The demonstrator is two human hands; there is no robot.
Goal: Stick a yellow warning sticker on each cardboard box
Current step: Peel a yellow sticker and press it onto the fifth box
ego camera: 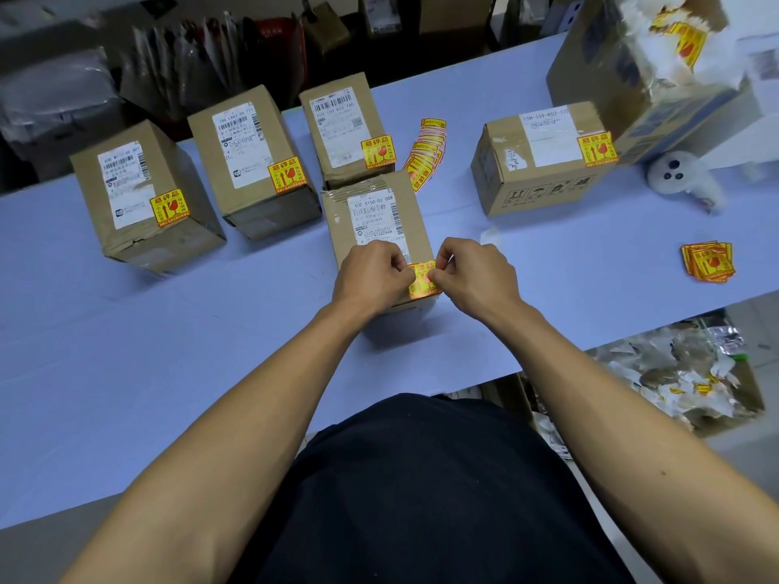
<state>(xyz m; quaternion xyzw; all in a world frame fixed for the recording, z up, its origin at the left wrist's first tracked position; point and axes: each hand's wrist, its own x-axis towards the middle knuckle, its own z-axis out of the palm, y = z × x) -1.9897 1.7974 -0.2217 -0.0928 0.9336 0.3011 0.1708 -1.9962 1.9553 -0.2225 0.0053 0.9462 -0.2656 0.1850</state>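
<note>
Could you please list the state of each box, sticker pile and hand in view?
Nearest box: upright, sticker being applied.
Sticker: pinched by both hands at the box's near corner.
Left hand: fingers curled, pinching the sticker.
Right hand: the same.
Three back boxes: each stickered.
Right box: stickered.
Sticker strip: loose on the table.
Sticker pile: loose, at the right.
</note>
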